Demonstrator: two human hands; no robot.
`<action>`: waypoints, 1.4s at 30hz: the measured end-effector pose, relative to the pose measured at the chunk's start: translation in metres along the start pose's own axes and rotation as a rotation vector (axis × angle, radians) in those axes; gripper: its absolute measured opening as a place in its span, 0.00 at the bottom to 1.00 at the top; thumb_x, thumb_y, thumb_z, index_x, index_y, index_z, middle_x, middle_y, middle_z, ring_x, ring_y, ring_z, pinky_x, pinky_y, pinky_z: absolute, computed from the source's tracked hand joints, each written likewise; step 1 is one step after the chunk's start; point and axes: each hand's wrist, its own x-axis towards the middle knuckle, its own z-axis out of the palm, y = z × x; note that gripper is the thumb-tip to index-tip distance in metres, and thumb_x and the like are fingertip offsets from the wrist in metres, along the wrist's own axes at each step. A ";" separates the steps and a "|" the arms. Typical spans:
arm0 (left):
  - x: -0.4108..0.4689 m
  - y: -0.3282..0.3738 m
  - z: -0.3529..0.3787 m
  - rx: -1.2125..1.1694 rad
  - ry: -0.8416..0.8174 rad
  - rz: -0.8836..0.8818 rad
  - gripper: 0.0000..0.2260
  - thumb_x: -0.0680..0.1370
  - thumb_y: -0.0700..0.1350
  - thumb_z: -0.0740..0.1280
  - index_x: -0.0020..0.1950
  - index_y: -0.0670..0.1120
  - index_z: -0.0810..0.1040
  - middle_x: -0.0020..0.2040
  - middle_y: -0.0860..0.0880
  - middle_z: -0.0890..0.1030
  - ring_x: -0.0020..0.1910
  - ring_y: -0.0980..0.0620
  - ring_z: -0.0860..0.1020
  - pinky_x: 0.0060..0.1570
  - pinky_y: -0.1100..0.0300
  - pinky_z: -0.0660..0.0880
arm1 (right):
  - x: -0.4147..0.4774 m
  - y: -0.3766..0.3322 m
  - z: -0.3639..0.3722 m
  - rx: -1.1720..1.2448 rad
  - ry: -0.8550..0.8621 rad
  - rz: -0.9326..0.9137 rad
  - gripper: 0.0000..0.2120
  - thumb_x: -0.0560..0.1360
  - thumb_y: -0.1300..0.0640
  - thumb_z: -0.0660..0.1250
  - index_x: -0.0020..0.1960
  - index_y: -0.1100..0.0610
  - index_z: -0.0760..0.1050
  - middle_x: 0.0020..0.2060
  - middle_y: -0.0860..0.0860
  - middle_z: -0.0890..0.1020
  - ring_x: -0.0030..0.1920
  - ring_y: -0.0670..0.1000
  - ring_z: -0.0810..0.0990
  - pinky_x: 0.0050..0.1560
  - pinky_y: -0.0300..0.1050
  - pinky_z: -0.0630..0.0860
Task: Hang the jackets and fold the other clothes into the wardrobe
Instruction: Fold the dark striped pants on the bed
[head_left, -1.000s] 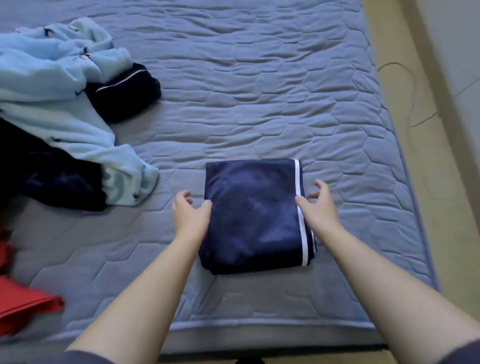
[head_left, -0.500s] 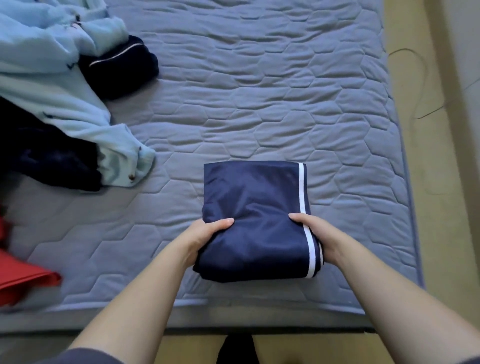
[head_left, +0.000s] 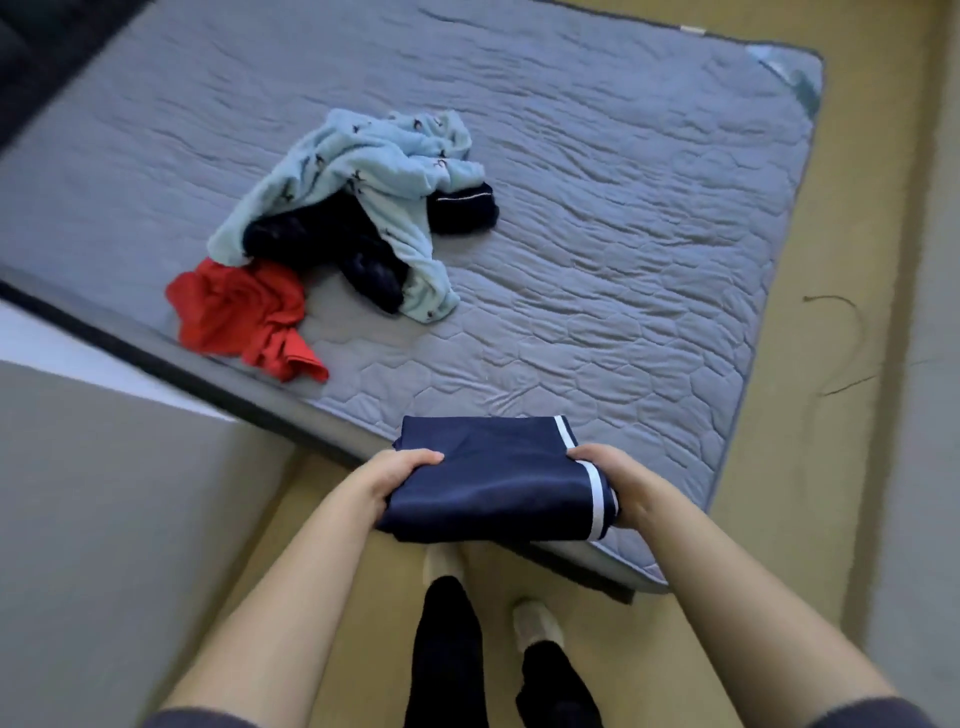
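Navy bundle (head_left: 493, 467) rides level over the bed's (head_left: 623, 234) near edge, left hand (head_left: 400, 475) gripping its left side, right hand (head_left: 613, 478) gripping the white-striped right side.

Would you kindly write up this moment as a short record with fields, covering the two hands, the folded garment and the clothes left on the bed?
Held item: folded navy garment with a white stripe, over the near edge of the mattress
Hands: left hand grips its left side, thumb on top; right hand grips the striped side
Pile: light blue garment draped over dark clothes, red garment beside them, all on the mattress
Stage: one piece folded, not yet put away
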 end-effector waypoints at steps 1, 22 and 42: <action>-0.026 -0.011 -0.009 -0.058 0.021 0.014 0.16 0.74 0.43 0.71 0.58 0.37 0.78 0.50 0.41 0.83 0.45 0.45 0.81 0.41 0.57 0.76 | -0.023 0.001 0.008 -0.036 -0.030 -0.021 0.10 0.78 0.55 0.61 0.50 0.61 0.76 0.31 0.54 0.84 0.35 0.55 0.82 0.37 0.44 0.74; -0.433 -0.453 -0.122 -1.303 0.570 0.360 0.08 0.78 0.45 0.65 0.54 0.44 0.78 0.39 0.49 0.84 0.34 0.52 0.82 0.29 0.63 0.74 | -0.301 0.257 0.325 -0.977 -0.674 -0.240 0.07 0.75 0.52 0.65 0.45 0.56 0.76 0.30 0.51 0.83 0.31 0.51 0.82 0.38 0.43 0.74; -0.705 -0.913 -0.013 -1.898 1.549 0.334 0.09 0.77 0.42 0.67 0.54 0.39 0.79 0.41 0.41 0.84 0.37 0.45 0.83 0.30 0.59 0.78 | -0.533 0.806 0.448 -1.674 -1.317 0.043 0.16 0.68 0.51 0.71 0.50 0.59 0.77 0.37 0.56 0.83 0.38 0.56 0.82 0.42 0.48 0.77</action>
